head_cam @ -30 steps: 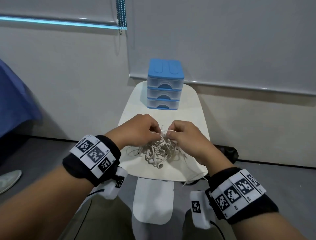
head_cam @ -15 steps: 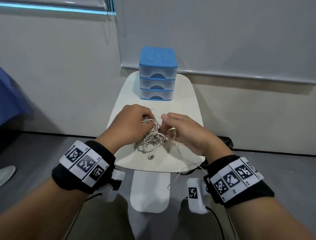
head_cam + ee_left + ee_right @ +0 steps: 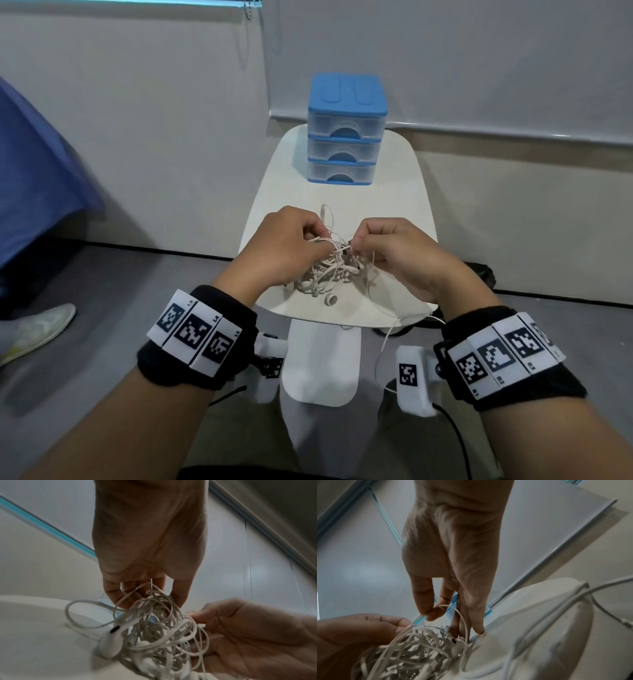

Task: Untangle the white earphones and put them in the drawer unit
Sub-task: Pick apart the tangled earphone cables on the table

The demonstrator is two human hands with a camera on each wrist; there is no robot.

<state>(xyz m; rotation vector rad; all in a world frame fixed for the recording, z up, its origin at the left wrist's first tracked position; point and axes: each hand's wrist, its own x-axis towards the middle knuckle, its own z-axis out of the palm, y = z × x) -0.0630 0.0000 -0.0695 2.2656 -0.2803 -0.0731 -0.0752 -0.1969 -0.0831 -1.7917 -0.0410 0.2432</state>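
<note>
A knotted bundle of white earphones hangs just above the near part of the small white table, between both hands. My left hand pinches cable strands at the top of the tangle. My right hand pinches a strand opposite it. One earbud dangles at the bottom and shows large in the left wrist view. A loose cable end trails off the table's near edge. The blue drawer unit stands at the far end with all three drawers closed.
A grey wall and a lowered roller blind stand behind the table. Blue fabric hangs at the left, with a light shoe on the grey floor. The table's white base sits between my knees.
The hands have lifted the tangle slightly and keep working at its top; a cable loop now sticks up behind the left fingers. The view has shifted, placing the drawer unit further right.
</note>
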